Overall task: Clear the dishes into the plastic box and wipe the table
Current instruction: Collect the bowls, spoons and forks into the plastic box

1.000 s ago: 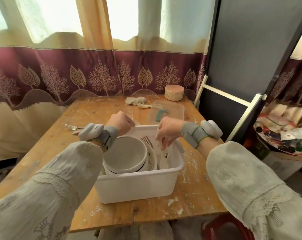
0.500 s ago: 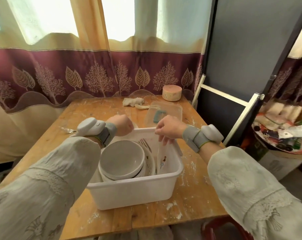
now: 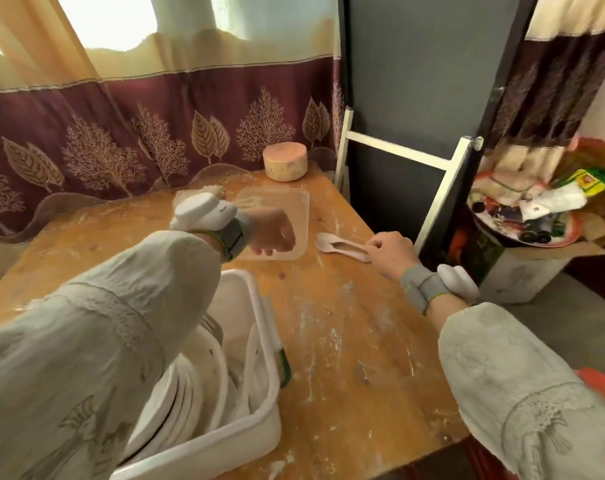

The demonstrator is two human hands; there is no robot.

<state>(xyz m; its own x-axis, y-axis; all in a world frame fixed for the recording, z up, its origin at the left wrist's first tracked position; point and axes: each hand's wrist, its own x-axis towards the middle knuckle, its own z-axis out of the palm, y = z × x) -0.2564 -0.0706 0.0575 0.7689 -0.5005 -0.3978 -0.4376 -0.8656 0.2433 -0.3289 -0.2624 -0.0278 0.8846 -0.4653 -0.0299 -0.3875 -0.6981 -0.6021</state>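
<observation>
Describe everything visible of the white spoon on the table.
The spoon is white, seemingly plastic or ceramic, with a rounded bowl and a flat tapering handle. It lies flat on the wooden table, bowl pointing left toward the clear lid without touching it, handle running right. The right hand pinches the handle's end with curled fingertips, hiding that tip. Whether it is one spoon or two nested cannot be told. It sits beyond the plastic box, apart from it.
</observation>
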